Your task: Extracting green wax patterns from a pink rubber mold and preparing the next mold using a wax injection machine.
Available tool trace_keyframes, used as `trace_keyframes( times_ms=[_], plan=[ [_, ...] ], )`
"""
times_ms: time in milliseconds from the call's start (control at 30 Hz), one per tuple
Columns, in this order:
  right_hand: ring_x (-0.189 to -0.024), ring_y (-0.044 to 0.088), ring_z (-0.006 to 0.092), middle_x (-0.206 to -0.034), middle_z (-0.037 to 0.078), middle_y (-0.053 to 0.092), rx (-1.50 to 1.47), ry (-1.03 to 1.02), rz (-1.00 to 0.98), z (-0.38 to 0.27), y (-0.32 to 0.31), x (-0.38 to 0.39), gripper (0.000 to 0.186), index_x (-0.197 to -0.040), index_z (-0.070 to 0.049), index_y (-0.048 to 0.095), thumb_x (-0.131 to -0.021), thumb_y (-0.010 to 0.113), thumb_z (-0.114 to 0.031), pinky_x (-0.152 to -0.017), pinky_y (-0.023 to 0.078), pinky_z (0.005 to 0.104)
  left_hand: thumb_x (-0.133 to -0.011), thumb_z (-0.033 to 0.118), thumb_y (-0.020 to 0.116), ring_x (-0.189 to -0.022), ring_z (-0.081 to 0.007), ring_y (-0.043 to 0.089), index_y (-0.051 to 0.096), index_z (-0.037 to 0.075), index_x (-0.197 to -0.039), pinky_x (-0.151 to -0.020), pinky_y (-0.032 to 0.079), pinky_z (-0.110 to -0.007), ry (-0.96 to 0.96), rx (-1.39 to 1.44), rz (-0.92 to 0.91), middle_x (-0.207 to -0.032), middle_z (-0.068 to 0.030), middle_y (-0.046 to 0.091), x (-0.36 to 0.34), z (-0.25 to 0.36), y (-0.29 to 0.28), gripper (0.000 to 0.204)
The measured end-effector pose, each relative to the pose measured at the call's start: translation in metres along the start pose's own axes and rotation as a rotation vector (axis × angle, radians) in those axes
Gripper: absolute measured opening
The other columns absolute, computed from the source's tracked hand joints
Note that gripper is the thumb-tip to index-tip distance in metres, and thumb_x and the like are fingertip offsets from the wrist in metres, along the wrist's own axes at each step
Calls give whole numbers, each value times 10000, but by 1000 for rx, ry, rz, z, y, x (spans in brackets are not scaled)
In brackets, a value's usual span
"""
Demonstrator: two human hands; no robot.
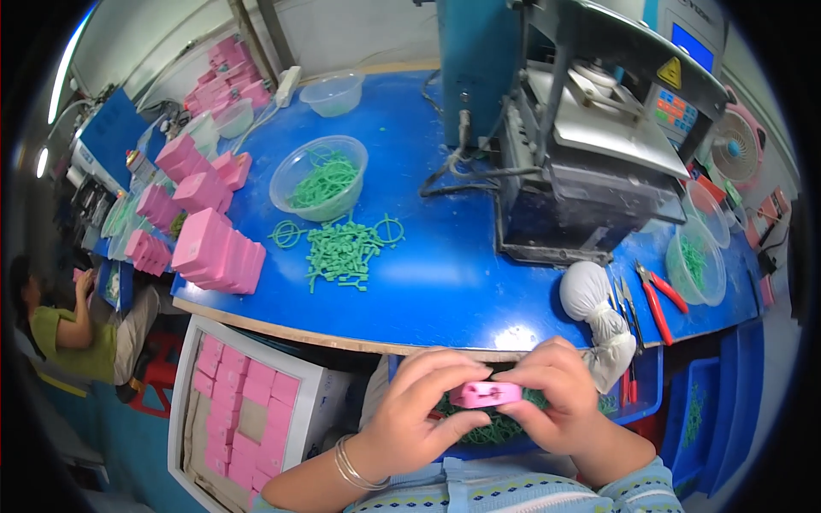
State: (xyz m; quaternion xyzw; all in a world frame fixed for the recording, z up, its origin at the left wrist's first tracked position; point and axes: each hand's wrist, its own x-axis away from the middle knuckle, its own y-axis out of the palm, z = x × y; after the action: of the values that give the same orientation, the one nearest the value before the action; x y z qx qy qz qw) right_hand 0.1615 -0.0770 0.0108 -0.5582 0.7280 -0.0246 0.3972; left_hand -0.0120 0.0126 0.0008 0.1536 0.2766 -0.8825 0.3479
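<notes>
Both my hands hold one small pink plastic piece [486,394] low in the picture, below the front edge of the blue table [462,282]. My left hand [419,415] grips its left end with fingers curled over the top. My right hand [558,402] pinches its right end. Beneath my hands sits a blue bin holding green plastic parts [496,427], partly hidden. On the table beyond lies a loose pile of green parts [342,250], next to a clear bowl of green parts [321,178].
Stacks of pink boxes [218,252] line the table's left side. A carton of pink boxes [244,402] stands on the floor at left. A grey-and-teal machine [581,137], a white cloth bundle [590,295], red pliers [658,295] and another bowl [697,261] occupy the right. A seated person [68,329] works at far left.
</notes>
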Motion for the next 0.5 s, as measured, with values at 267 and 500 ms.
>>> trace_keyframes(
  times_ms=[267, 500],
  plan=[
    [-707, 533, 210, -841, 103, 561, -156, 30, -86, -3, 3, 3, 224, -918, -6, 579, -738, 677, -96, -615, 435, 297, -690, 179, 726, -784, -246, 558, 579, 37, -979, -741, 438, -342, 117, -80, 32, -925, -95, 586, 2, 1, 2, 354],
    [-770, 537, 103, -925, 52, 533, -802, 636, -58, 3, -12, -8, 346, -1132, -15, 431, -846, 595, -119, -628, 481, 237, -561, 61, 792, -991, -311, 542, 355, -15, -1236, -807, 488, -367, 103, -530, -133, -1186, -197, 436, 0, 8, 7, 808]
  ],
)
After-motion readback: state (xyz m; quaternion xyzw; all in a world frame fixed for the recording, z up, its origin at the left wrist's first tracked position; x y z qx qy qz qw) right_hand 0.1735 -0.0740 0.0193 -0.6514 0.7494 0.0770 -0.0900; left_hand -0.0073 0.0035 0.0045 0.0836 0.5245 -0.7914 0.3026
